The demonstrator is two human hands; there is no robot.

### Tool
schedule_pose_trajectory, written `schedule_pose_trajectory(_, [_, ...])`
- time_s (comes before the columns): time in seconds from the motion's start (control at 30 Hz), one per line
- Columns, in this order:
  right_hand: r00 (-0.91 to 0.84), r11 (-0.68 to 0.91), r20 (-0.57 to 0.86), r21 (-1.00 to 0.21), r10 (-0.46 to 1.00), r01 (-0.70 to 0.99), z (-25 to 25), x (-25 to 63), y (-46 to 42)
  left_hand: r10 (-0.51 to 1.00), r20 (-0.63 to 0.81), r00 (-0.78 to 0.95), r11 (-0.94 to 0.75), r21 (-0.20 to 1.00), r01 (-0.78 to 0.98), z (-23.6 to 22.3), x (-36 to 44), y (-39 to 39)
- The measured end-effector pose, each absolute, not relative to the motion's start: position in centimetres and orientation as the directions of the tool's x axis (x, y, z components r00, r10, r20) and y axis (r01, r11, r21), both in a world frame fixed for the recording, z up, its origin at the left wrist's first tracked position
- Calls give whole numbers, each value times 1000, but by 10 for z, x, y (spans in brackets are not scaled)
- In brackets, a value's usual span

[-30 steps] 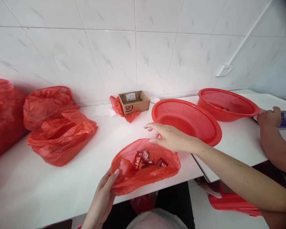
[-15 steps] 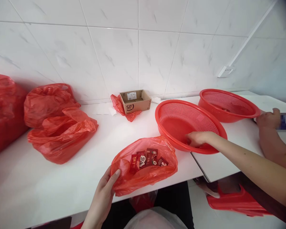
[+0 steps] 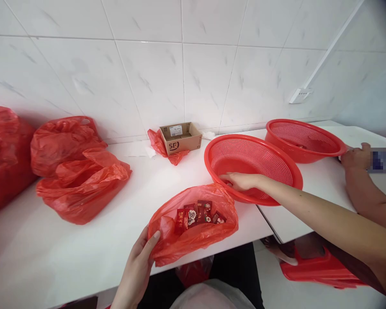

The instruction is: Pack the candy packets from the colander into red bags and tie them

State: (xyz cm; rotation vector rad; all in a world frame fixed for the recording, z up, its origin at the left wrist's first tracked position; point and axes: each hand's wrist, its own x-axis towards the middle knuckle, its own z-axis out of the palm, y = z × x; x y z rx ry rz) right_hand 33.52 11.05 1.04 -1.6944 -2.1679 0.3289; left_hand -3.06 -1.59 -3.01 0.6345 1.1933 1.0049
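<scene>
White surface under a tiled wall: red bag partly filled, packets apart from both grips

Along the white surface (image 3: 83,257), backed by pale tiled wall (image 3: 148,77), red bags (image 3: 83,193) are gathered at the left, an open cardboard box (image 3: 186,143) is set near the wall, and a far basket (image 3: 309,133) is placed at the right, where its rim is neared by a co-worker's hand (image 3: 357,156).

Progress is judged as partial. A small cluster of red packets (image 3: 193,216) is held inside the open red bag (image 3: 209,238), and bare film is seen around them, so more room is judged to be left. What remains in the near basket (image 3: 263,154) cannot be counted, since part of its inside is hidden by the arm and hand.

By the left grip (image 3: 141,253), the near left edge of the red bag is pinched, with the thumb laid over the film; the packets are contained just beyond the thumb, not touched by it. The right grip (image 3: 241,181) is lowered inside the near basket, well apart from those packets, with the bag's far edge lying between. A small reddish item (image 3: 229,183) is glimpsed at its curled fingers; whether it is clasped or only touched cannot be told.
</scene>
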Motion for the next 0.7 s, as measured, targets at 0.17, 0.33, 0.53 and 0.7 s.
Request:
schedule_pose_trajectory(0.17, [-300,262,9,-509,954,820,41,320,125,904,-427,14,400,834,-381,-28,-32,-19])
schedule_pose_trajectory(0.33, [-308,348,178,-633,935,692,85,282,97,921,-386,57,368,807,-462,-22,-31,-21])
schedule_pose_trajectory(0.53, [-375,502,414,-259,830,825,76,244,40,886,-461,57,440,794,-420,-32,-42,-21])
schedule_pose_trajectory(0.7, [-173,265,443,-155,880,952,45,272,24,894,-426,141,448,836,-317,-37,-57,-24])
